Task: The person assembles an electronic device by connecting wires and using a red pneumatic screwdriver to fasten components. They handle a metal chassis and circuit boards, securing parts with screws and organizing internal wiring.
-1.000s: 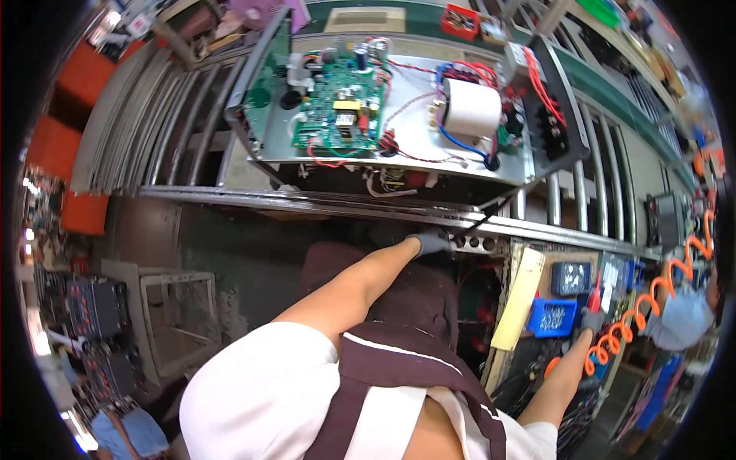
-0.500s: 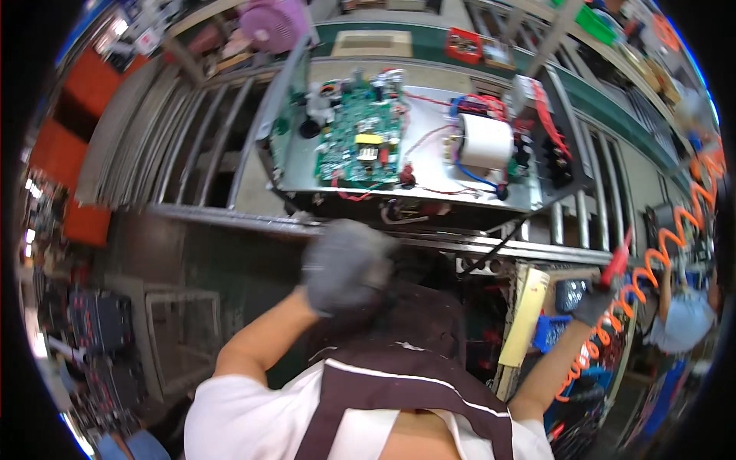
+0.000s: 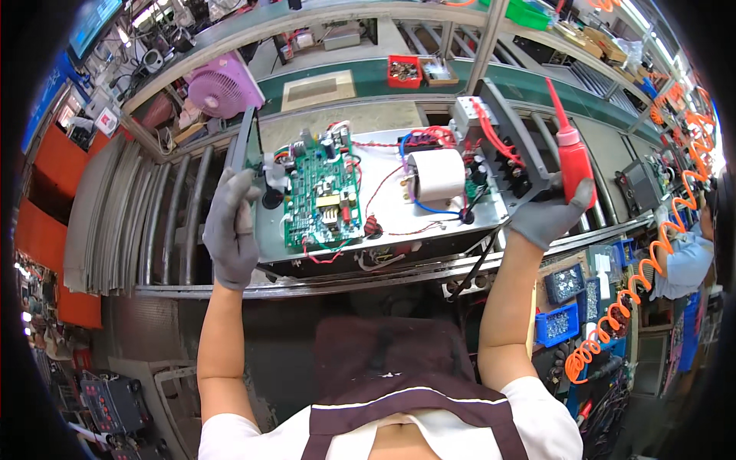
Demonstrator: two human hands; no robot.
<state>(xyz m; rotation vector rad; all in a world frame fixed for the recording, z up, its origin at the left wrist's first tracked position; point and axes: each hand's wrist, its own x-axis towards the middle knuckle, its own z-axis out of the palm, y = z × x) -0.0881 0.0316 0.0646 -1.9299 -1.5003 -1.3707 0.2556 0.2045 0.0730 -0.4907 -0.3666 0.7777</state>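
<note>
A metal chassis [image 3: 387, 191] with its top off lies in front of me, holding a green circuit board [image 3: 307, 195], a white round coil [image 3: 437, 175] and red and blue wires. My left hand [image 3: 234, 230], in a grey glove, has its fingers curled at the near end of the chassis's left side panel [image 3: 251, 142]. In my gloved right hand [image 3: 553, 218] is a red squeeze bottle [image 3: 575, 162], its long pointed nozzle upward. That hand is beside the near end of the right side panel [image 3: 510, 142]; whether it touches the panel is hard to make out.
The chassis rests over a roller conveyor [image 3: 170, 222]. Left of it stand stacked grey sheets [image 3: 100, 218]; a pink fan [image 3: 222, 86] is behind. At right are blue bins of small hardware [image 3: 557, 325] and a coiled orange hose [image 3: 652, 264]. Another person's sleeve [image 3: 685, 261] shows far right.
My left hand has moved from in front of the chassis to its left side panel. The right hand has brought the red bottle from the bins at right up beside the right panel. The view has shifted.
</note>
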